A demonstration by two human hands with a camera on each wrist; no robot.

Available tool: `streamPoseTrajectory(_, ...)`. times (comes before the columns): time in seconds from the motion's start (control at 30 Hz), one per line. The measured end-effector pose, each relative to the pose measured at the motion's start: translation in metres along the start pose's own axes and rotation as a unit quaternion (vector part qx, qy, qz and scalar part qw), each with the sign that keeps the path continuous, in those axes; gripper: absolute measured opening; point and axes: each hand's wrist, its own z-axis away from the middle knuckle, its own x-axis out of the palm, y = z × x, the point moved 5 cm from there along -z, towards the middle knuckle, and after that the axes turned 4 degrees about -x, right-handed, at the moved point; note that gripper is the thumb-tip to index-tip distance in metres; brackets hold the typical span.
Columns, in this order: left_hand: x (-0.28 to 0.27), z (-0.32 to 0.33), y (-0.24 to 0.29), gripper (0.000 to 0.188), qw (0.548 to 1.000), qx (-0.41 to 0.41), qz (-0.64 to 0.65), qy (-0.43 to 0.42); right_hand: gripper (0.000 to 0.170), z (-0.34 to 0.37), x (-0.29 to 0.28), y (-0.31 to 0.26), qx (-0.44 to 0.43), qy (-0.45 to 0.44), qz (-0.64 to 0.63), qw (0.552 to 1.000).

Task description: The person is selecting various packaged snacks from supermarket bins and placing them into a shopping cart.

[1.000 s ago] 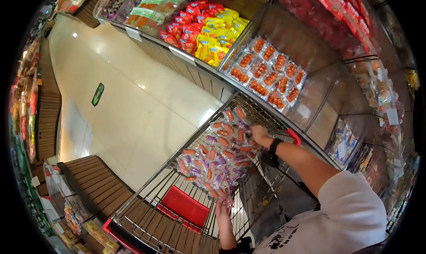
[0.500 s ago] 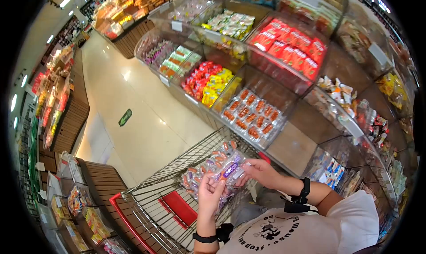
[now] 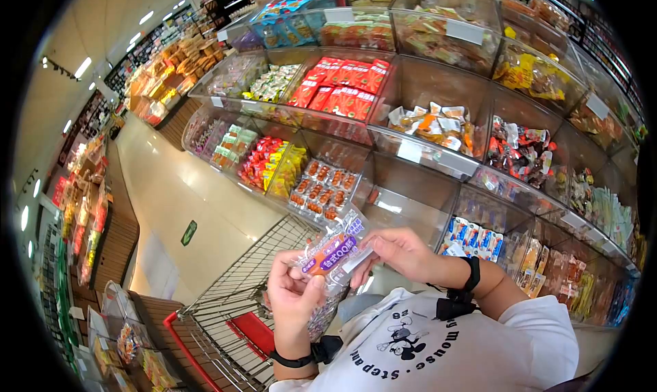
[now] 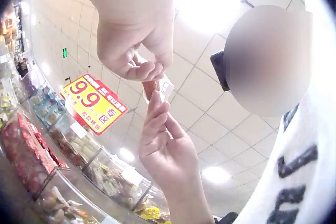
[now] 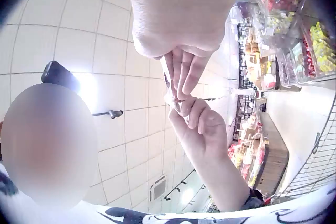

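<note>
A clear plastic sausage packet with purple print is held up above the shopping cart between both hands. At its lower left end the left hand pinches it, thumb on the printed face. The right hand grips the opposite edge between thumb and fingers, beside a white label strip. In the left wrist view the orange-brown sausage packet shows edge-on between the two hands. Below, more packets lie in the cart, mostly hidden by the hands and arms.
The wire shopping cart stands directly ahead, with a red panel inside. Tiered clear bins of packaged snacks, including a tray of red-brown snacks, line the front and right. A tiled aisle floor runs at left, past a wood-slatted counter.
The hands went from among the packets in the cart to holding one sausage packet up, now nearer the camera with its print facing up. The head view has tilted up toward the shelves.
</note>
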Motion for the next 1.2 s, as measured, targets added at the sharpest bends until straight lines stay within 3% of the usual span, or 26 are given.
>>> streamPoseTrajectory(0.37, 0.034, -0.001, -0.008, 0.029, 0.999, -0.009, 0.023, -0.028, 0.033, 0.032, -0.009, -0.018, -0.018, 0.004, -0.027, 0.999)
streamPoseTrajectory(0.5, 0.027, -0.009, -0.02, 0.025, 0.991, -0.088, 0.101, -0.024, 0.025, 0.018, -0.017, -0.001, -0.07, 0.017, -0.044, 0.996)
streamPoseTrajectory(0.6, 0.008, -0.02, -0.052, 0.019, 0.956, -0.19, 0.216, -0.057, 0.027, -0.001, -0.032, 0.029, -0.121, 0.146, 0.04, 0.981)
streamPoseTrajectory(0.7, -0.01, -0.023, -0.095, 0.016, 0.872, -0.334, 0.353, -0.054, 0.03, -0.014, -0.047, 0.068, -0.082, 0.206, -0.016, 0.975)
streamPoseTrajectory(0.77, -0.02, -0.025, -0.121, 0.015, 0.811, -0.382, 0.433, -0.091, 0.029, -0.023, -0.052, 0.088, -0.047, 0.252, 0.008, 0.967)
streamPoseTrajectory(0.93, -0.066, -0.028, -0.167, 0.025, 0.782, -0.512, 0.347, -0.074, 0.025, -0.032, -0.087, 0.146, -0.007, 0.346, 0.056, 0.937)
streamPoseTrajectory(1.03, -0.106, -0.032, -0.187, 0.027, 0.801, -0.513, 0.307, -0.02, 0.023, -0.026, -0.137, 0.176, -0.025, 0.461, 0.04, 0.886)
streamPoseTrajectory(1.1, -0.146, -0.027, -0.206, 0.026, 0.807, -0.506, 0.297, 0.066, 0.013, -0.015, -0.18, 0.185, 0.002, 0.566, 0.08, 0.821)
streamPoseTrajectory(1.13, -0.164, -0.023, -0.211, 0.026, 0.813, -0.5, 0.276, 0.109, 0.01, -0.005, -0.21, 0.204, 0.031, 0.573, 0.078, 0.815)
streamPoseTrajectory(1.2, -0.21, -0.008, -0.24, 0.026, 0.801, -0.474, 0.349, 0.112, 0.016, 0.021, -0.276, 0.248, 0.09, 0.58, 0.068, 0.807)
